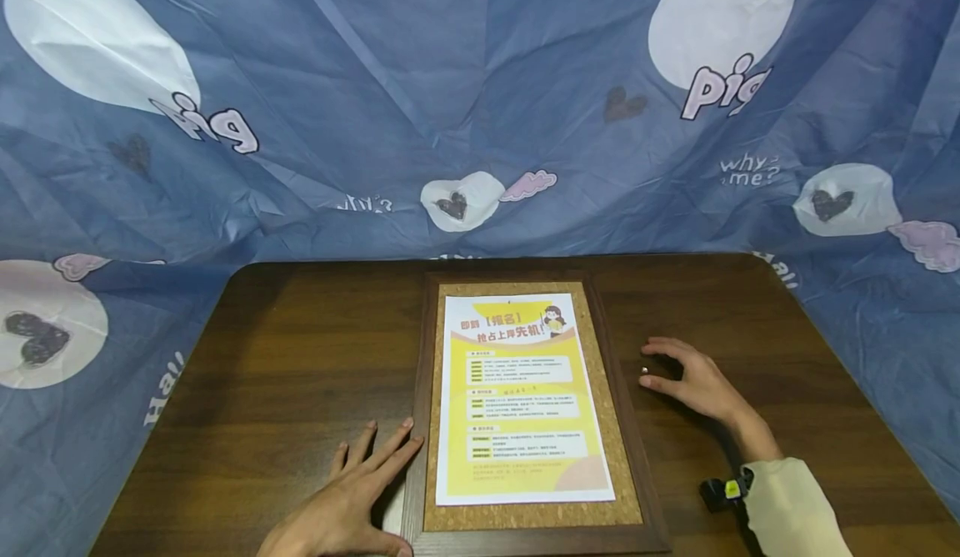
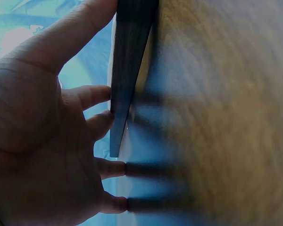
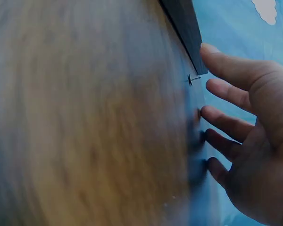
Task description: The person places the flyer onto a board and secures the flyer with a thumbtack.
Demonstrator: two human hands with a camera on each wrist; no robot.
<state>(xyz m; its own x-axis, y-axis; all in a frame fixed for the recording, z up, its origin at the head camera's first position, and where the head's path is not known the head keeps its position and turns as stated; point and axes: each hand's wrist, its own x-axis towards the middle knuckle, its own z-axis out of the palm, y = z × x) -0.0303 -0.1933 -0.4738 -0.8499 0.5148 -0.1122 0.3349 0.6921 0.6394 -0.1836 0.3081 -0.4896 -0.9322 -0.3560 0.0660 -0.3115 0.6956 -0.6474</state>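
A corkboard (image 1: 630,499) in a dark wood frame lies on the table with a yellow and white printed poster (image 1: 525,407) on it. A small dark pin head shows at the poster's top edge. My left hand (image 1: 345,490) rests at the frame's left side, fingers spread; its thumb and some fingertips (image 2: 104,92) touch the frame's edge. To the right of the board, my right hand (image 1: 693,378) is held with thumb and fingers apart. A small pushpin (image 3: 190,80) lies on the table between them, near the thumb tip, with nothing gripped.
The brown wooden table (image 1: 300,357) has rounded far corners. Behind it hangs a blue cloth (image 1: 375,82) printed with hearts and words. A dark strapped device (image 1: 723,492) with a yellow-green patch sits at the right wrist, by the light sleeve (image 1: 791,507).
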